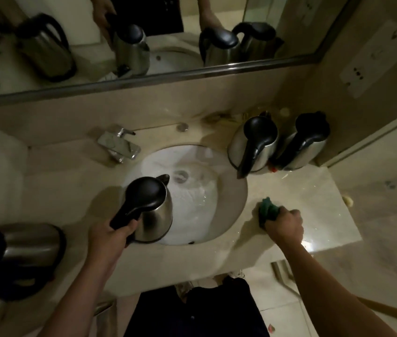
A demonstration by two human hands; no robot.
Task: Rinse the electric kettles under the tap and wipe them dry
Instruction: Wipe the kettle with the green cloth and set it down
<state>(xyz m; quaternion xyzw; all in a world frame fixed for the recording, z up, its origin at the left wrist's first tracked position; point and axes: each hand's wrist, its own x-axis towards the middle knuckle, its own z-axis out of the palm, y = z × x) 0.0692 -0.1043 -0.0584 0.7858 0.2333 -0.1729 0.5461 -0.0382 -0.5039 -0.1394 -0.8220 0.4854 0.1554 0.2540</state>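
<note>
My left hand [110, 235] grips the black handle of a steel electric kettle [155, 214] with a black lid, held upright at the left rim of the white sink [231, 210]. My right hand [283, 223] holds a bunched green cloth [266, 209] against the counter just right of the basin. Two more steel kettles [253, 143] [307, 144] stand side by side on the counter at the back right. A fourth kettle [32, 246] lies at the left edge. The chrome tap [118, 144] sits behind the basin at the left.
The beige stone counter [314, 203] looks wet on the right and ends near the wall. A mirror [144, 40] above reflects the kettles and hands. A wall socket plate [372, 62] is at the upper right. My dark trousers and tiled floor show below.
</note>
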